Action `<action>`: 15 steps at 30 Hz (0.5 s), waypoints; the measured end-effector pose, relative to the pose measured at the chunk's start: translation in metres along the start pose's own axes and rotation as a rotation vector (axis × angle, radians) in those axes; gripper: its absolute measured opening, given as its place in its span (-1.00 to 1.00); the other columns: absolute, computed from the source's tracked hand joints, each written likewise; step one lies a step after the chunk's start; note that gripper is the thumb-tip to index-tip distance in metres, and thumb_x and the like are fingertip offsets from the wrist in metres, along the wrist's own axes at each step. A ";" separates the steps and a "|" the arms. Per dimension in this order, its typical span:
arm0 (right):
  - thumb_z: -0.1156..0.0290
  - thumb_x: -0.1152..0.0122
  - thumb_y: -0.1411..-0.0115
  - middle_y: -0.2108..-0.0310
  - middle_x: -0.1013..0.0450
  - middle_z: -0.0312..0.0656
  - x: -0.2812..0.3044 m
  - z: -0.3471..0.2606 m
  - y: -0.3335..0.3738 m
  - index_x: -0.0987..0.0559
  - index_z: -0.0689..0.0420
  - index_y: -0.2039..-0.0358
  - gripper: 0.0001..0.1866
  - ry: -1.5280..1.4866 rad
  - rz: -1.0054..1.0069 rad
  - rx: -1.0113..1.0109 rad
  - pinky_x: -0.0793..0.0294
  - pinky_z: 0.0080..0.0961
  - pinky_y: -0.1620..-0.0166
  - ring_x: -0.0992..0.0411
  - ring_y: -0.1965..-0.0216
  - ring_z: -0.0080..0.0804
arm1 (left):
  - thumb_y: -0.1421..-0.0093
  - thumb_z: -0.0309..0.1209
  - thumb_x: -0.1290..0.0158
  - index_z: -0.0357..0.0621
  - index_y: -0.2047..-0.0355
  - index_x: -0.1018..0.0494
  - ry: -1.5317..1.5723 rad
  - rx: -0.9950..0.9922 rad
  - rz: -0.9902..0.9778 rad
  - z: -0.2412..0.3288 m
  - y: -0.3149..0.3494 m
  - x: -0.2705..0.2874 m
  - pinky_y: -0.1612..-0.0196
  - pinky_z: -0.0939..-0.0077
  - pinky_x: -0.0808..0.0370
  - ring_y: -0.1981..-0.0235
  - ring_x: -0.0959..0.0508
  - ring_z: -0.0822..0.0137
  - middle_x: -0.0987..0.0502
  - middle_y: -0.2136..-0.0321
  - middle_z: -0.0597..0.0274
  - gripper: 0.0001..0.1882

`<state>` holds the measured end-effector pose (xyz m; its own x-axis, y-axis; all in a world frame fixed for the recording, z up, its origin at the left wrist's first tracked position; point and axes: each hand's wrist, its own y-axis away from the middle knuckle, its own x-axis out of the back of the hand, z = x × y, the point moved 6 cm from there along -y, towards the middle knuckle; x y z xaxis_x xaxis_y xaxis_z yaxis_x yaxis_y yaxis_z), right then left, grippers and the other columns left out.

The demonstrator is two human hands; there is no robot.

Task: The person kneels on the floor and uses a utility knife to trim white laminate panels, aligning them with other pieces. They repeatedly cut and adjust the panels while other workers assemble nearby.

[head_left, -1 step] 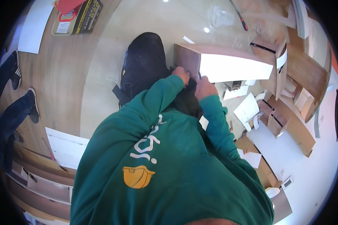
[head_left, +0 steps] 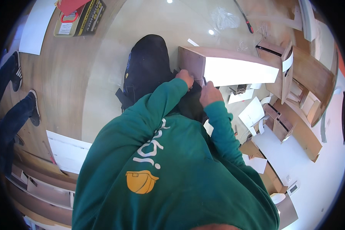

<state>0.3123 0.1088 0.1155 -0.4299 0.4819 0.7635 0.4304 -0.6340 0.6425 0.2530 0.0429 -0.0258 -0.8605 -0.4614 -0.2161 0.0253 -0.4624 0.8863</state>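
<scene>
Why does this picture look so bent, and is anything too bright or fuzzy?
In the head view: the fisheye lens bends straight edges; glare spots shine on the floor; the white panel looks washed out; the left hand and right hand look soft, and the thin dark item in the latter is unclear.

The left arm (head_left: 154,102) angles forward and inward, the right arm (head_left: 221,122) reaches forward, and the left hand (head_left: 185,79) and right hand (head_left: 210,94) sit near each other, fingers curled.
</scene>
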 end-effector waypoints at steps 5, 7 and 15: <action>0.32 0.05 -0.23 0.49 -0.48 0.24 0.000 -0.007 0.002 -0.30 0.21 0.33 -0.80 -0.046 0.030 -0.020 -0.42 0.09 0.29 -0.47 0.38 0.25 | -0.18 -0.34 -0.02 -0.36 0.26 -0.50 -0.191 -0.046 0.010 -0.005 -0.002 -0.001 0.43 0.36 -0.58 0.51 -0.63 0.21 -0.60 0.47 -0.06 -0.72; 0.32 0.05 -0.23 0.49 -0.47 0.24 -0.003 -0.005 -0.002 -0.30 0.21 0.34 -0.80 -0.059 0.039 -0.024 -0.42 0.09 0.29 -0.46 0.39 0.25 | -0.17 -0.34 -0.03 -0.35 0.29 -0.52 -0.330 -0.141 0.089 -0.015 -0.018 -0.007 0.33 0.29 -0.59 0.44 -0.64 0.12 -0.60 0.43 -0.10 -0.73; 0.32 0.06 -0.24 0.49 -0.47 0.23 0.000 -0.005 0.005 -0.31 0.21 0.35 -0.81 -0.036 0.007 -0.027 -0.42 0.09 0.29 -0.47 0.38 0.23 | -0.10 -0.36 -0.06 -0.32 0.32 -0.54 -0.473 -0.266 0.157 -0.002 -0.012 -0.004 0.02 0.15 -0.46 0.14 -0.53 -0.11 -0.54 0.25 -0.21 -0.75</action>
<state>0.3099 0.1025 0.1187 -0.3983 0.4987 0.7698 0.4113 -0.6531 0.6359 0.2575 0.0484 -0.0362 -0.9688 -0.1785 0.1719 0.2463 -0.6187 0.7460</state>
